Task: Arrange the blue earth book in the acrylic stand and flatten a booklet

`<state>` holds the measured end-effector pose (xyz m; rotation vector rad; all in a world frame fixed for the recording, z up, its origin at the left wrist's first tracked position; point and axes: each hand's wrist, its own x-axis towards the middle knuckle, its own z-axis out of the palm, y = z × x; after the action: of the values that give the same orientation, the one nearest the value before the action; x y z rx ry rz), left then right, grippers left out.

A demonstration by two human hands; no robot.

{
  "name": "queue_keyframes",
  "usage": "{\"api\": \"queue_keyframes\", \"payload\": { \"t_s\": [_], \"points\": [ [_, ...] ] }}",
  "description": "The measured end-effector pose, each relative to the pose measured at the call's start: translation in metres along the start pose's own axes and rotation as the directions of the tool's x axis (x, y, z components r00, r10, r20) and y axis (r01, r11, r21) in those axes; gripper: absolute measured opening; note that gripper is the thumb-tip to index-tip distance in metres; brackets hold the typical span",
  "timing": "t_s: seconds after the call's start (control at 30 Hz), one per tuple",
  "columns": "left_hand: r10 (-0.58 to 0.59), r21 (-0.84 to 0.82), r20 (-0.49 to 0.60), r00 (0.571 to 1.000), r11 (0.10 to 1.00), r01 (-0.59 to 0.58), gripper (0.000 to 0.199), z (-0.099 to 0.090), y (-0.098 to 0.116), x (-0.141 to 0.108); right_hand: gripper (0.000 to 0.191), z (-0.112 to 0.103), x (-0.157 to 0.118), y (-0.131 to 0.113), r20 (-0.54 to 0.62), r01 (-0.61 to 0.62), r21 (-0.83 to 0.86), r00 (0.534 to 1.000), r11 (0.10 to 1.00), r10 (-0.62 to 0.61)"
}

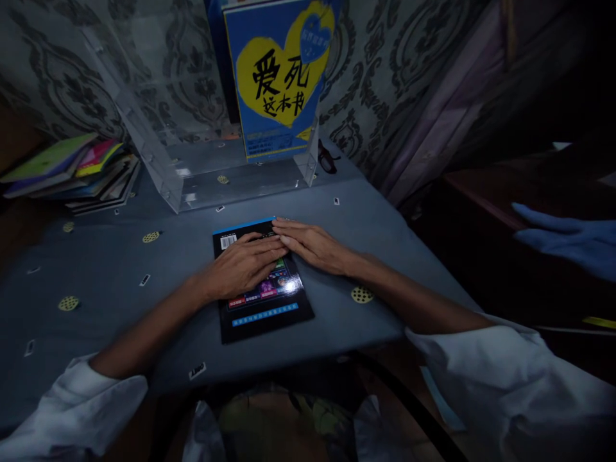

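Note:
A black book [267, 317] with a blue top edge, a barcode and small coloured pictures lies flat on the blue-grey tablecloth before me. Across its middle rests my left hand [248, 264], palm down with the fingers stretched out. My right hand [308, 244] lies over the book's upper right part, its fingers extended and meeting the fingertips of the left. Some of the cover is hidden beneath both hands. Behind the book, a clear acrylic rack [173, 189] holds an upright blue book [274, 138] with a yellow heart and Chinese characters.
On the left, a messy stack of books and booklets [103, 183] sits on the table. Dark glasses [327, 157] lie beside the rack's right end. A patterned wall covering [370, 70] rises behind. Off the table's right side, a blue glove-like shape [572, 240] shows in the dark.

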<state>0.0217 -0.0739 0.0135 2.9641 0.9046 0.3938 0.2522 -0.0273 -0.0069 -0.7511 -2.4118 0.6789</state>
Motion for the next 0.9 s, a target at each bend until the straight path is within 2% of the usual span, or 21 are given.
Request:
{"api": "queue_keyframes", "payload": {
  "t_s": [0.23, 0.4, 0.47, 0.57, 0.63, 0.7, 0.77, 0.9],
  "points": [
    [0.027, 0.002, -0.024, 0.999, 1.0, -0.026, 0.038, 0.0, 0.003, 0.0, 0.046, -0.004, -0.008, -0.004, -0.008, 0.01, 0.041, 1.0, 0.999, -0.01],
    [0.02, -0.017, 0.017, 1.0, 1.0, -0.02, 0.042, -0.006, 0.018, 0.0, 0.045, -0.007, -0.015, -0.009, -0.002, -0.008, 0.042, 1.0, 0.999, 0.008],
    [-0.003, -0.014, 0.067, 0.998, 1.0, 0.004, 0.055, -0.01, 0.028, -0.001, 0.045, -0.008, -0.017, -0.011, 0.001, -0.014, 0.044, 1.0, 0.999, 0.014],
    [-0.043, 0.003, 0.153, 0.987, 0.999, 0.043, 0.092, -0.015, 0.045, -0.003, 0.043, -0.007, -0.019, -0.011, -0.013, -0.004, 0.057, 1.0, 0.998, 0.004],
    [-0.073, 0.011, 0.205, 0.976, 0.997, 0.072, 0.108, -0.016, 0.054, -0.005, 0.043, -0.006, -0.02, -0.01, -0.019, 0.005, 0.063, 1.0, 0.998, -0.004],
    [-0.095, 0.023, 0.241, 0.966, 0.996, 0.092, 0.108, -0.015, 0.059, -0.006, 0.043, -0.005, -0.021, -0.009, -0.022, 0.009, 0.06, 1.0, 0.998, -0.008],
    [-0.11, 0.044, 0.259, 0.96, 0.994, 0.103, 0.099, -0.013, 0.062, -0.006, 0.044, -0.005, -0.021, -0.009, -0.016, 0.008, 0.056, 1.0, 0.998, -0.007],
    [-0.109, 0.07, 0.248, 0.963, 0.993, 0.094, 0.086, -0.012, 0.06, -0.004, 0.043, -0.008, -0.018, -0.009, 0.002, -0.007, 0.053, 1.0, 0.999, 0.007]
  ]
}}
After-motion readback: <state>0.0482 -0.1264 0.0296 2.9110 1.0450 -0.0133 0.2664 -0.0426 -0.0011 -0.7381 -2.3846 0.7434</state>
